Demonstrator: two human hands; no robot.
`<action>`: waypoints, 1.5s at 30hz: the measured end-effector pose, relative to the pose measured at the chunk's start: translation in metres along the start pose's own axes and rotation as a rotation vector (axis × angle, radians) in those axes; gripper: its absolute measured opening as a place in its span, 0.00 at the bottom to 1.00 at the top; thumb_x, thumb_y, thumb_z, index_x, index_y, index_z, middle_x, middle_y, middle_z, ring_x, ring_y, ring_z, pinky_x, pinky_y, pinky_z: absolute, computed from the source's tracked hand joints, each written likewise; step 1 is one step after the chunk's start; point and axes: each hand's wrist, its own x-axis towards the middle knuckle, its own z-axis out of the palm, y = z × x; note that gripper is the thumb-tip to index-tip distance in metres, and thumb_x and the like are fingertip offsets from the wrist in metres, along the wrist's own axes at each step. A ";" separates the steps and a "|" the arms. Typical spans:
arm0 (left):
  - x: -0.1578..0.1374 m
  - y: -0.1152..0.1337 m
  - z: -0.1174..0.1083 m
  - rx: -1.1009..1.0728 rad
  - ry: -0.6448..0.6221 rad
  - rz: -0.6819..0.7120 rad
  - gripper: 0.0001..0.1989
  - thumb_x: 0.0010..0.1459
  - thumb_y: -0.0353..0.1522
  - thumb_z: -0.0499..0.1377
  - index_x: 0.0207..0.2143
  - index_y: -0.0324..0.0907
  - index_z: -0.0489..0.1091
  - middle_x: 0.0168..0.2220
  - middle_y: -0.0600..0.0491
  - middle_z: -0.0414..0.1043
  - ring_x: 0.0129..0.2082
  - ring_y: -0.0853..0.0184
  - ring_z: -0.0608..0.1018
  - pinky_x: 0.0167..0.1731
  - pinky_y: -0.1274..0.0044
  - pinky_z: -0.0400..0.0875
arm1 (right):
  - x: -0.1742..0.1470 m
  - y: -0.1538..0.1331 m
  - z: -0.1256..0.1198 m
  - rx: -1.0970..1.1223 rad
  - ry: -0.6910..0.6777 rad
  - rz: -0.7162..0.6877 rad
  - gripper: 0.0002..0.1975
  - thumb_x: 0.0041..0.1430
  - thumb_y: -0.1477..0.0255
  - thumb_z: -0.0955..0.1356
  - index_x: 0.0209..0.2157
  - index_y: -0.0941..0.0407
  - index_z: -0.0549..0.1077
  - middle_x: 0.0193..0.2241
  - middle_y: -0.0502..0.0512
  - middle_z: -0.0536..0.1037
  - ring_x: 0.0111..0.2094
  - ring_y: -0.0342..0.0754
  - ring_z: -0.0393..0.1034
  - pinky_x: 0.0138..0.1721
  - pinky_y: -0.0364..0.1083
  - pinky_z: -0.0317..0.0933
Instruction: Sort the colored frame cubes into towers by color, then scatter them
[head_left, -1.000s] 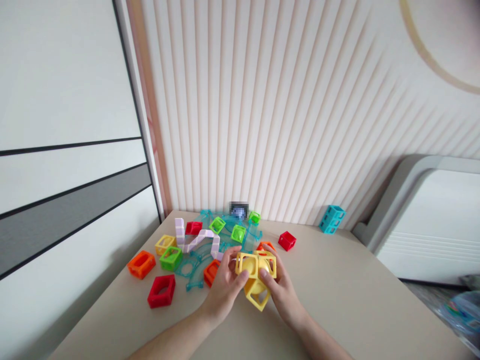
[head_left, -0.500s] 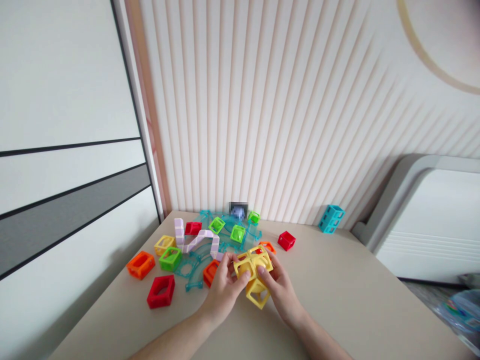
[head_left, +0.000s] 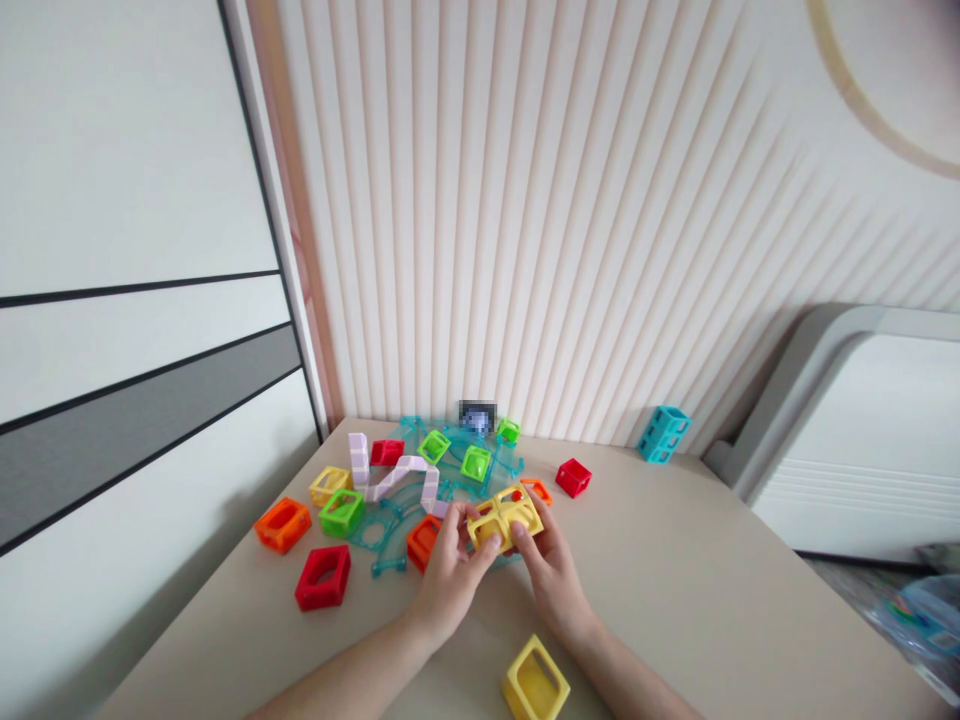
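Note:
Two joined yellow hollow toy blocks (head_left: 504,518) are held above the table. My left hand (head_left: 456,570) is closed on their left side, thumb on the near face. My right hand (head_left: 546,566) is closed on the right side, its thumb also pressed to the front. A small red spot shows through the top of the right block. Nearer to me, between my forearms, a single yellow block (head_left: 536,682) is apart from both hands; whether it rests on the table or is falling I cannot tell. An orange block (head_left: 424,542) lies just beyond my left hand.
Teal see-through track pieces (head_left: 390,530), a lilac zigzag piece (head_left: 405,470), and red, green, orange and yellow blocks spread over the table's left and back. A red block (head_left: 574,477) and a teal tower block (head_left: 664,434) stand farther right. A ribbed wall (head_left: 480,220) borders the back.
The lower yellow block has come off the joined pair and is now nearer to me, out of my hands. Both hands keep hold of the other two, in almost the same place.

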 end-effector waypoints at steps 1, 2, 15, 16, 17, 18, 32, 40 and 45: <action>0.000 -0.001 -0.001 0.007 -0.002 0.008 0.20 0.54 0.45 0.68 0.41 0.46 0.65 0.41 0.51 0.78 0.44 0.59 0.81 0.45 0.69 0.76 | 0.000 0.000 0.000 -0.003 -0.006 -0.003 0.29 0.59 0.54 0.73 0.58 0.51 0.69 0.46 0.57 0.81 0.41 0.54 0.78 0.43 0.51 0.73; 0.001 -0.001 -0.001 0.011 -0.003 0.016 0.21 0.55 0.44 0.68 0.43 0.46 0.65 0.43 0.51 0.77 0.45 0.59 0.80 0.46 0.69 0.75 | 0.000 -0.001 0.000 -0.005 -0.010 -0.008 0.28 0.59 0.54 0.73 0.56 0.51 0.70 0.46 0.57 0.81 0.42 0.54 0.78 0.44 0.51 0.73; 0.002 -0.002 -0.009 -0.095 -0.068 0.070 0.27 0.58 0.40 0.67 0.55 0.48 0.60 0.53 0.47 0.76 0.53 0.56 0.79 0.53 0.66 0.72 | -0.003 -0.022 -0.009 -0.063 -0.118 -0.021 0.21 0.58 0.56 0.74 0.48 0.51 0.72 0.45 0.56 0.80 0.46 0.55 0.76 0.49 0.52 0.70; 0.002 -0.003 -0.010 -0.071 -0.073 0.077 0.26 0.59 0.40 0.67 0.56 0.48 0.61 0.53 0.46 0.76 0.53 0.56 0.79 0.54 0.65 0.72 | -0.004 -0.022 -0.010 -0.081 -0.137 -0.031 0.22 0.57 0.56 0.75 0.49 0.51 0.71 0.46 0.57 0.79 0.47 0.56 0.75 0.50 0.52 0.69; 0.002 -0.004 -0.011 -0.044 -0.083 0.080 0.26 0.59 0.40 0.66 0.56 0.48 0.61 0.54 0.46 0.75 0.54 0.56 0.78 0.54 0.65 0.72 | -0.005 -0.021 -0.011 -0.105 -0.150 -0.039 0.24 0.57 0.57 0.75 0.51 0.50 0.70 0.47 0.57 0.79 0.48 0.56 0.75 0.51 0.52 0.68; 0.002 -0.004 -0.012 -0.014 -0.097 0.082 0.26 0.60 0.40 0.66 0.57 0.47 0.61 0.54 0.45 0.75 0.54 0.55 0.78 0.54 0.65 0.72 | -0.005 -0.021 -0.013 -0.133 -0.158 -0.042 0.27 0.56 0.58 0.76 0.53 0.49 0.69 0.48 0.57 0.79 0.49 0.56 0.74 0.51 0.52 0.68; -0.004 0.003 -0.016 0.338 -0.213 0.166 0.24 0.63 0.40 0.63 0.59 0.47 0.65 0.61 0.45 0.70 0.60 0.54 0.72 0.61 0.62 0.65 | -0.004 -0.029 -0.027 -0.295 -0.269 -0.003 0.23 0.56 0.54 0.75 0.47 0.53 0.75 0.37 0.55 0.81 0.38 0.54 0.75 0.40 0.49 0.69; -0.014 0.014 -0.026 0.576 -0.282 0.614 0.28 0.59 0.34 0.63 0.63 0.47 0.67 0.65 0.44 0.66 0.67 0.47 0.63 0.67 0.54 0.51 | 0.007 -0.028 -0.036 -0.206 0.022 -0.089 0.25 0.56 0.54 0.75 0.50 0.52 0.75 0.47 0.58 0.81 0.46 0.57 0.76 0.46 0.52 0.71; -0.020 0.035 -0.019 0.851 -1.023 0.679 0.29 0.59 0.36 0.63 0.63 0.57 0.66 0.59 0.49 0.74 0.60 0.49 0.74 0.65 0.56 0.58 | 0.019 -0.026 -0.042 -0.189 0.230 -0.144 0.26 0.51 0.51 0.76 0.47 0.53 0.76 0.42 0.58 0.83 0.41 0.57 0.78 0.42 0.52 0.73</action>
